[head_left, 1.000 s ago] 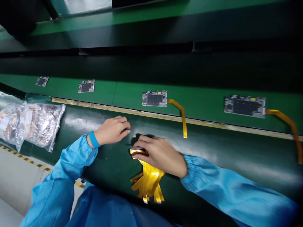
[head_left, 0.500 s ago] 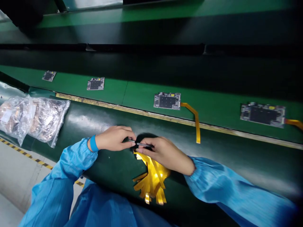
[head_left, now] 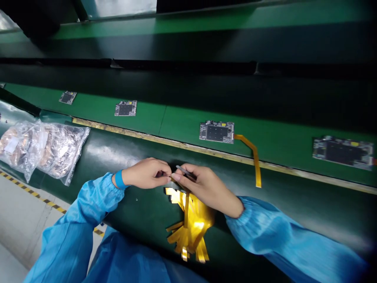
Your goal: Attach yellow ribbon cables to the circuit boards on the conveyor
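Amber strip point(head_left: 186, 210) at the fingertips

The grey tool point(head_left: 185, 171) has tipped up, and fingertips of left hand point(head_left: 150, 173) and right hand point(head_left: 207, 186) now meet. I read this as one strip being worked apart from the amber bundle point(head_left: 200, 226), which lies below them on the dark bench point(head_left: 129, 224). Right hand grips the tool; whether the left pinch holds anything, I cannot tell. Fingers hide the strip's upper end. A pale rail point(head_left: 153, 138) divides bench from circuit boards point(head_left: 217, 132). Plastic bags point(head_left: 60, 151) lie off left.

glare flares on the yellow strips point(head_left: 196, 222) and deep shadow bands the green belt point(head_left: 179, 122).
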Available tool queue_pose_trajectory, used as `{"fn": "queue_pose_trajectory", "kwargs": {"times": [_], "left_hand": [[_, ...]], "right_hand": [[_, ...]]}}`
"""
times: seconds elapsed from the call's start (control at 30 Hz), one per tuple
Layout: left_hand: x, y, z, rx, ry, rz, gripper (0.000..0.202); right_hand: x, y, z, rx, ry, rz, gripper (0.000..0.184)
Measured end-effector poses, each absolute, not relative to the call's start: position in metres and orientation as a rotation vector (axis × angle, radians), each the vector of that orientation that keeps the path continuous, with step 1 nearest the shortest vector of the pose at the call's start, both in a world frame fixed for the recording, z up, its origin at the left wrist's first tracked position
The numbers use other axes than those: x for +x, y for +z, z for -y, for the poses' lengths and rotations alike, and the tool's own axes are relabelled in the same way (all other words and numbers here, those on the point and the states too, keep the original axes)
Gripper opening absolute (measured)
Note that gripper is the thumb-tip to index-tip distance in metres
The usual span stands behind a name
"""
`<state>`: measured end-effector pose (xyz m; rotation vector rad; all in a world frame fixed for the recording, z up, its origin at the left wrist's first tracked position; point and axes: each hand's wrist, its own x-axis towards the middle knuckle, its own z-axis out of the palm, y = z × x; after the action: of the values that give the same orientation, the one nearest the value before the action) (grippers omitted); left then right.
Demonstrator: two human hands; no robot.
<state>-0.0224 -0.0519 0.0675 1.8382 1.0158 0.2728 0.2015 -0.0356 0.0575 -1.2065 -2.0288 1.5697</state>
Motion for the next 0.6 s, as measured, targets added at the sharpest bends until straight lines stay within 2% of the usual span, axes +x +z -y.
{"fn": "queue_pose_trajectory", "kwargs": {"times": [0.33,0.53,0.6], "left_hand": [[-0.042,0.064,0.033,1.771,0.366,-1.194,0.016],[-0.081,0.060,-0.018,1.971,0.388,-1.947,0.008],[-0.090,0.059,-0.039,1.953,0.303,-2.153,0.013]], "right_hand": [[0.193,0.050,0.010,-1.149,1.531,2.014,0.062],[0.181,0.038,-0.030,-1.180,1.390,2.028,0.061],[0.175,0.034,-0.044,-1.175,1.366,2.021,0.060]]}}
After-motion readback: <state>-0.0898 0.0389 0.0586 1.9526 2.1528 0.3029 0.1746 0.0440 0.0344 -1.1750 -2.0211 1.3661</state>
